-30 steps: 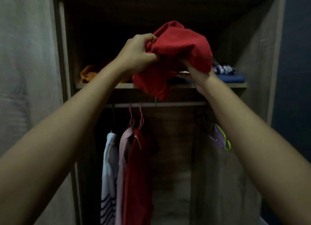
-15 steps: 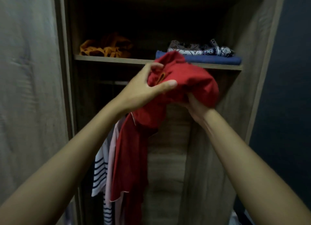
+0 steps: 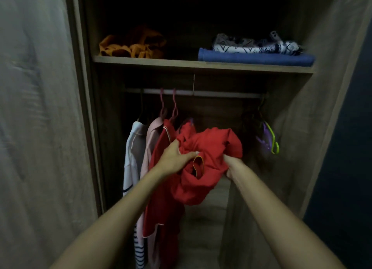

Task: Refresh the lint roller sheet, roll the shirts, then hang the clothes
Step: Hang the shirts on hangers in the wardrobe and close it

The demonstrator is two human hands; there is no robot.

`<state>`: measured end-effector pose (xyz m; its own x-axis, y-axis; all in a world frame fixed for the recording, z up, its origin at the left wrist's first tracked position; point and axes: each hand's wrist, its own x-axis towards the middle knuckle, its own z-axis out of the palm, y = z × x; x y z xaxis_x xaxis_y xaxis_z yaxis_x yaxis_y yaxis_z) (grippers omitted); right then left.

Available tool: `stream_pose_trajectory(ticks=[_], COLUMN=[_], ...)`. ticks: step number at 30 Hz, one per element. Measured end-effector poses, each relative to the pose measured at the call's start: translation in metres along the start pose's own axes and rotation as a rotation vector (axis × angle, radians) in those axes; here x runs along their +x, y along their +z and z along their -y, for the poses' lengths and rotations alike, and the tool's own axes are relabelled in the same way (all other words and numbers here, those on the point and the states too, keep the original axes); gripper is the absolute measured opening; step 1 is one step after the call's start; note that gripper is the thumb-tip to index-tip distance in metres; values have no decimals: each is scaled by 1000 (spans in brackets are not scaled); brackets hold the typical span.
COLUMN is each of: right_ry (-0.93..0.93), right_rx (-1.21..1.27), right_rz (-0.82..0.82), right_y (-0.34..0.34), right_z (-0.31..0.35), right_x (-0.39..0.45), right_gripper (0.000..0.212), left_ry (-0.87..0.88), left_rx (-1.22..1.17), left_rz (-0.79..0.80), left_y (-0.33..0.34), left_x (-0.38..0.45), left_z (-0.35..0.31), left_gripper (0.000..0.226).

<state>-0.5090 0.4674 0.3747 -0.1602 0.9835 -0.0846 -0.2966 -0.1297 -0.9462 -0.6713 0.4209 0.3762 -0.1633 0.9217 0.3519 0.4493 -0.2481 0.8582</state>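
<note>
Both hands — left hand (image 3: 174, 158), right hand (image 3: 231, 164) — grip the bunched red shirt (image 3: 209, 162), now lowered from the shelf (image 3: 181, 64) above them toward the rail (image 3: 201, 93) — hanging comes next.

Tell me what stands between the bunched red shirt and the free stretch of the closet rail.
Nothing visible does. Left hand and right hand hold the red shirt below the rail, whose middle is bare. Hung clothes are to the left, spare hangers to the right.
</note>
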Motion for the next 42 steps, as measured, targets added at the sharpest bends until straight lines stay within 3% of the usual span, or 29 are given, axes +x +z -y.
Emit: stream_pose_trajectory(ticks=[2, 4, 6, 9, 11, 13, 17, 22, 26, 29, 30, 33, 35, 37, 39, 42], right_ry=[5, 105, 162, 172, 176, 67, -215, -190, -176, -168, -166, -152, -130, -109, -113, -133], right_rx=[43, -10, 41, 78, -54, -229, -332, -180, -107, -85, -92, -120, -160, -196, -196, -134], right_rz=[5, 85, 179, 446, 513, 414, 171, 49, 44, 30, 33, 65, 118, 203, 253, 197], right_y=[-1, -7, -20, -39, -36, -26, -24, -39, -45, -49, -51, -54, -55, -51, -47, -49], right_z=[-7, -9, -8, -10, -16, -25, -29, -17, -12, -11, -11, -11, -11, -11, -12, -12], right_x=[3, 4, 3, 8, 7, 8, 23, 28, 31, 34, 35, 36, 37, 35, 37, 38], right_gripper=[21, 18, 36, 70, 66, 42, 33, 24, 19, 18, 19, 25, 29, 33, 35, 24], left_ry=[-58, -90, -116, -123, -103, -77, -125, -205, -223, -176, -135, 142, 259, 244, 230, 216], left_rx=[-34, -95, -119, -122, -122, -124, -180, -193, -140, 11, 121, 357, 390, 387, 313, 266], left_rz=[-87, -118, -109, -52, -31, 11, 169, 357, 372, 354, 299, 90, 125, 230, 289, 218], left_y=[6, 8, 6, 7, 10, 15, 15, 4, 6, 10, 12, 20, 28, 38, 44, 42], left_x=[-6, -4, -1, 2, 3, 2, -3, -7, -7, -9, -10, -6, 3, 13, 25, 36], left_z=[14, 28, 41, 53, 52, 50, 51, 62, 66, 60, 58, 52, 45, 36, 35, 47], left_gripper=[55, 59, 63, 63, 64, 67, 57, 43, 53, 45, 50, 105, 127, 135, 126, 86])
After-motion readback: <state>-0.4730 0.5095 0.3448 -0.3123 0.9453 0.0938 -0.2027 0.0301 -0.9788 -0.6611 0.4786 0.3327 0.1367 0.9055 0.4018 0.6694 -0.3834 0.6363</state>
